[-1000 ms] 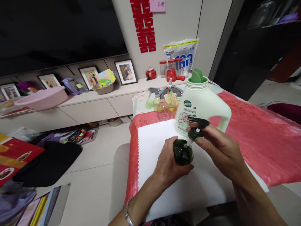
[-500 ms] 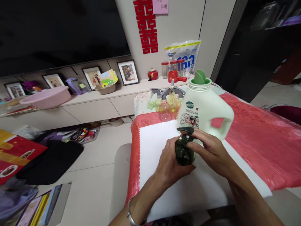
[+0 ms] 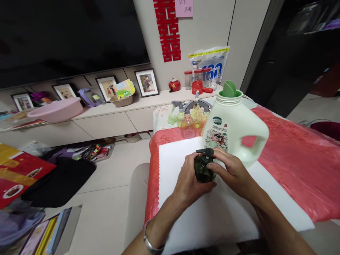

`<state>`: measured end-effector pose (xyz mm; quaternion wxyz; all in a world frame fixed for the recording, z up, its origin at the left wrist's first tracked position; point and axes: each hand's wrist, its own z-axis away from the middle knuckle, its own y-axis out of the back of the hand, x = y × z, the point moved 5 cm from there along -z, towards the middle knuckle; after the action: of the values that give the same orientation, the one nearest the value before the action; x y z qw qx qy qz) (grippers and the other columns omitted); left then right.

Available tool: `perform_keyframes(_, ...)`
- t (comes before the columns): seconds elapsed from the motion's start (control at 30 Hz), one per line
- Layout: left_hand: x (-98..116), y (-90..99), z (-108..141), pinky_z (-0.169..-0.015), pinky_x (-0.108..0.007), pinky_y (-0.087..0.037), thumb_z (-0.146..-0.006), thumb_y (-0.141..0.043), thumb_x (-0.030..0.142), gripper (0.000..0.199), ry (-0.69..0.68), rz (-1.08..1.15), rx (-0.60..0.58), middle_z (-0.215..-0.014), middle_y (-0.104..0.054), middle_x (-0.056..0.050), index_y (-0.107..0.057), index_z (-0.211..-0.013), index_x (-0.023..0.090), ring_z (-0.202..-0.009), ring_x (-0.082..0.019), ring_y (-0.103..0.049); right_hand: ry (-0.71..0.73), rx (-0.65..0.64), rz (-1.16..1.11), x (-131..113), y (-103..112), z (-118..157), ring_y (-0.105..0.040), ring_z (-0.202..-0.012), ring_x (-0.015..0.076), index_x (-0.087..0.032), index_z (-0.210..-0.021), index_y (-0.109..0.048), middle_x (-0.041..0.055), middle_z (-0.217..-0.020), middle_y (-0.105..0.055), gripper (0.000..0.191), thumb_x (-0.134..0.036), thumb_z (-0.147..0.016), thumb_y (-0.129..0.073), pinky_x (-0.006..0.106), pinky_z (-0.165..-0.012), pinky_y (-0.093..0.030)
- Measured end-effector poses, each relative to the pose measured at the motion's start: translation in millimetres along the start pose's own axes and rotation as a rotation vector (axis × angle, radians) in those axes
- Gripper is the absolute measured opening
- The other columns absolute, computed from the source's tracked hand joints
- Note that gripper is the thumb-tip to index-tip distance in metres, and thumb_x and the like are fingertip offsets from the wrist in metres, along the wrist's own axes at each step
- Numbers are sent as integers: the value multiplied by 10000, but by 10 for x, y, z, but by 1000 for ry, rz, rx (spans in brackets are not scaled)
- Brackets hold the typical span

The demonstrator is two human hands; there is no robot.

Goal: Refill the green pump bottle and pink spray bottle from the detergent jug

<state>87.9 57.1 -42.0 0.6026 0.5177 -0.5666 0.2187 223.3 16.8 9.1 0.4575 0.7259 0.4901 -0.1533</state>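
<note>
While the dark green bottle point(image 3: 203, 173) is held over the white cloth point(image 3: 171, 164) in the grip of the left hand point(image 3: 189, 177), its pump point(image 3: 206, 152) is pinched by the right hand point(image 3: 231, 170); it is best kept square to the bottle and turned gently. Beyond, a pale green jug point(image 3: 235, 120) is seen.
</note>
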Motion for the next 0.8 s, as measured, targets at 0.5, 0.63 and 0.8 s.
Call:
perform_keyframes(0.5, 313, 337, 136, -984, -392, -478, -898, -662, 234, 246, -159, 113, 157, -1147, -649, -50, -627, -1142, 236, -1098, -214, -614, 43, 95, 55, -1, -112, 36, -484, -1166, 82, -180, -1307, -535, -3, -1260, -514, 275, -162, -1033, -549, 161, -1007, -368)
perform_keyframes(0.63, 337, 270, 122, -932, -390, -497, -821, -701, 180, 277, -93, 83, 222, -1087, -641, -47, -616, -1081, 220, -1040, -214, -627, 34, 135, 55, 31, -142, 49, -509, -1116, 80, -177, -1247, -558, -7, -1211, -534, 262, -133, -989, -548, 167, -976, -393)
perform_keyframes(0.8, 361, 227, 99, -878, -387, -509, -743, -724, 166, 289, 35, 77, 318, -996, -645, -29, -580, -987, 222, -962, -218, -645, 21, 170, 58, 36, -170, 42, -515, -1066, 73, -169, -1175, -561, -16, -1157, -543, 267, -86, -923, -528, 167, -930, -403)
